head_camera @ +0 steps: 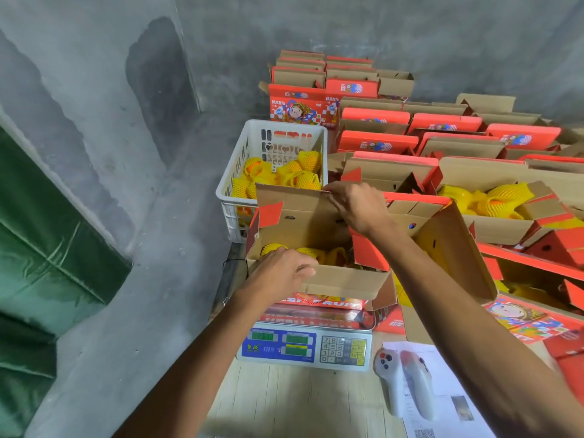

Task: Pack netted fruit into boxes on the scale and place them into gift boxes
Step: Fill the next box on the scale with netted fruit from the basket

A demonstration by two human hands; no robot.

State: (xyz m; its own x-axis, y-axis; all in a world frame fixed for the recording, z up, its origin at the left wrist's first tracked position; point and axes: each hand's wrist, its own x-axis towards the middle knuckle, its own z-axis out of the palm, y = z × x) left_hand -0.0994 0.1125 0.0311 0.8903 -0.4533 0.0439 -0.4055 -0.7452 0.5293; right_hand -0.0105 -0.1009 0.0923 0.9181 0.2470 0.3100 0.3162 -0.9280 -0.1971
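Note:
An open red and brown gift box point(335, 281) stands on the blue-faced scale point(305, 344), with fruit in yellow netting point(311, 252) inside. My left hand point(281, 271) grips the box's near front flap at its left end. My right hand point(358, 205) pinches the top edge of the far flap. A white crate point(252, 153) behind the box holds several more netted fruit point(303, 172).
Many open red gift boxes point(442, 147) fill the area to the right and behind; one point(493, 197) holds netted fruit. A white handheld device point(406, 380) lies on papers point(448, 403) right of the scale. Grey concrete wall and a green sheet point(41, 254) lie left.

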